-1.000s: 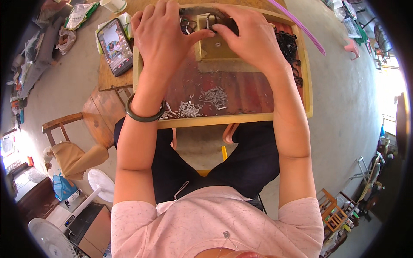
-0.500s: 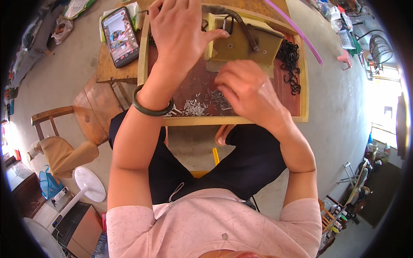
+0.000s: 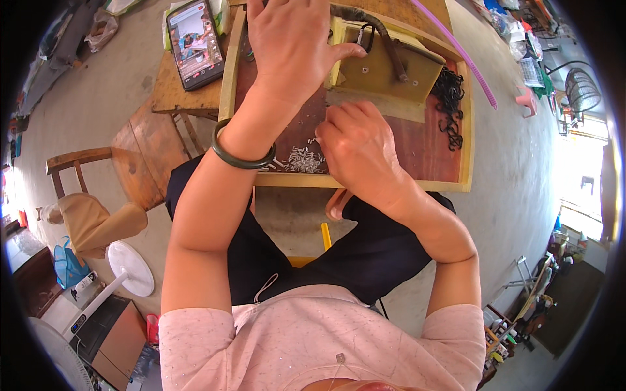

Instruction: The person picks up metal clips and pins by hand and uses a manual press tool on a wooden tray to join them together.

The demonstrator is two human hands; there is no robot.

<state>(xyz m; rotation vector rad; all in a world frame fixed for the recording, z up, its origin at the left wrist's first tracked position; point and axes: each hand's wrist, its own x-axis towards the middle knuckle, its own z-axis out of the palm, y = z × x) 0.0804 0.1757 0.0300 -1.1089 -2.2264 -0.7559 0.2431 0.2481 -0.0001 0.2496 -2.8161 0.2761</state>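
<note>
Crowding tray's (image 3: 362, 182) near edge (hands (image 3: 355, 146))

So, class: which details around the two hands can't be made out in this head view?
- Right hand: the fingertips curl under, so any grip on the small metal pieces is hidden.
- Left hand: it covers what lies beneath it.
- Black rings: too small to count.
- Tray: the far edge is cut off at the top.

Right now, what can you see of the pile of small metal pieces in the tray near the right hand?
The pile of small metal pieces is a loose heap of short, silvery, shiny bits, lying scattered on the reddish-brown floor of the wooden tray, close to its near rim. It sits between the two wrists. The right hand is curled beside it, fingers at its right edge; whether they pinch a piece cannot be told.
</note>
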